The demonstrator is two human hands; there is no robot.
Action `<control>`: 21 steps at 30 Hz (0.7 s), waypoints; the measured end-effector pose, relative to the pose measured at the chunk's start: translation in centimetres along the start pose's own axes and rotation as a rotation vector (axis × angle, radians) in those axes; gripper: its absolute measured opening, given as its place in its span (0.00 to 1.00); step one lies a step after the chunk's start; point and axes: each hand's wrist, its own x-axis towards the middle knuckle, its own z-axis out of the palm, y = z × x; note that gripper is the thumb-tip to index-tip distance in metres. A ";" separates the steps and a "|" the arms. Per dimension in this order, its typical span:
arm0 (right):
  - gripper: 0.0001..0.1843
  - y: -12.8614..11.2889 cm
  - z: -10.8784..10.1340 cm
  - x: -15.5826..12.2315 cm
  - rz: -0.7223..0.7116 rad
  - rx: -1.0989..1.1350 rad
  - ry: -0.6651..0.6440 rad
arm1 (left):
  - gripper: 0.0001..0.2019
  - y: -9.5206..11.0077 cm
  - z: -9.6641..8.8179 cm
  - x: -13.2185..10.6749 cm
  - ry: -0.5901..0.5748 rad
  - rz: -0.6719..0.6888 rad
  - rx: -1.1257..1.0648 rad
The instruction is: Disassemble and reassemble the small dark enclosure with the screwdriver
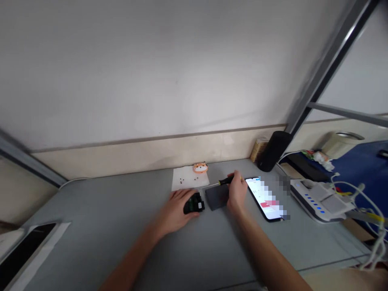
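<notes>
My left hand (174,212) curls around a small black device (195,203) with a green circuit board showing, and holds it at the grey tabletop. In my right hand (237,192) is a screwdriver (226,180) with a black and yellow handle, its thin shaft pointing left toward the device. Beneath that hand lies a flat dark grey plate (216,197), like a cover. Just behind the device, several tiny dark screws (181,180) rest on a white sheet of paper (189,171). An orange and white animal-faced item (200,168) sits at the paper's back edge.
Right of my right hand lies a lit phone (264,200), partly pixelated. A white power strip (318,200) with cables stands farther right. A black cylinder (274,151) and a small box (259,148) are by the wall. A dark-screened tablet-like device (28,250) is at left.
</notes>
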 end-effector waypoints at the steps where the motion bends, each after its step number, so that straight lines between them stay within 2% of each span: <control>1: 0.12 -0.1 0.0 -0.1 0.015 0.009 0.007 | 0.28 0.2 0.4 -0.5 0.003 -0.005 -0.011; 4: 0.12 -0.4 0.2 -0.4 0.016 0.015 0.025 | 0.26 0.7 0.8 -0.9 0.026 -0.046 -0.036; 9: 0.13 -0.3 0.3 -0.5 -0.033 0.012 0.049 | 0.28 1.4 0.2 -0.2 0.040 -0.055 -0.073; 14: 0.13 -0.3 0.2 -0.2 -0.009 0.045 0.037 | 0.27 1.5 0.0 0.0 0.059 -0.079 -0.157; 18: 0.12 -0.5 0.1 0.0 0.029 0.081 0.016 | 0.27 1.8 -0.3 0.0 0.157 -0.074 -0.190; 21: 0.12 -0.6 0.1 0.2 0.048 0.089 0.025 | 0.28 3.0 -1.3 -0.3 0.255 -0.004 -0.183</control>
